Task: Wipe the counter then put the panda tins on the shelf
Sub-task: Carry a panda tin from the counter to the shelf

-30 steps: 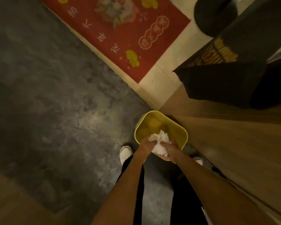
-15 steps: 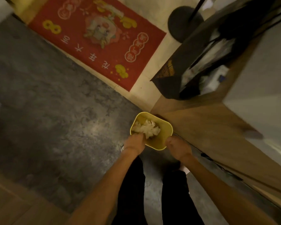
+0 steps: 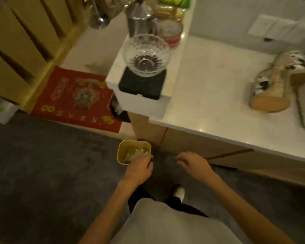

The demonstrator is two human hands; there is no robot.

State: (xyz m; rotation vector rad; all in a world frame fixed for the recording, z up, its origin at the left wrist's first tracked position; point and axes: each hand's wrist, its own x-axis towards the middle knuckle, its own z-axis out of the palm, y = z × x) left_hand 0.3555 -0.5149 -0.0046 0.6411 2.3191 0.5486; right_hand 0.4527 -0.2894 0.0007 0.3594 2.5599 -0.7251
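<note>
On the grey floor beside the cabinet base stands a small yellow bin [image 3: 122, 150] with crumpled white tissue [image 3: 135, 153] inside. The left hand [image 3: 139, 169] hangs at the bin's near rim, knuckles up; its fingers [image 3: 149, 158] curl down over the edge, close to the tissue. Contact with the tissue: cannot tell, the view is blurred there. The right hand [image 3: 194, 164] hovers over the floor just right of the bin, apart from it, fingers spread and slightly bent, holding nothing.

The white counter [image 3: 209, 103] runs above and to the right. Two panda tins [image 3: 278, 81] lie on their sides on it near the right edge, close together and smeared by motion blur; their exact contact cannot be told. A raised white ledge [image 3: 113, 74] at the counter's left end carries a ribbed glass bowl [image 3: 146, 55] sitting on a black block [image 3: 141, 85]. Behind the bowl stand a metal pot [image 3: 139, 18] and a red-banded jar [image 3: 169, 32], both blurred.

A red doormat [image 3: 74, 97] with yellow figures lies on the pale floor strip to the left. One white shoe [image 3: 179, 192] shows below the hands.
</note>
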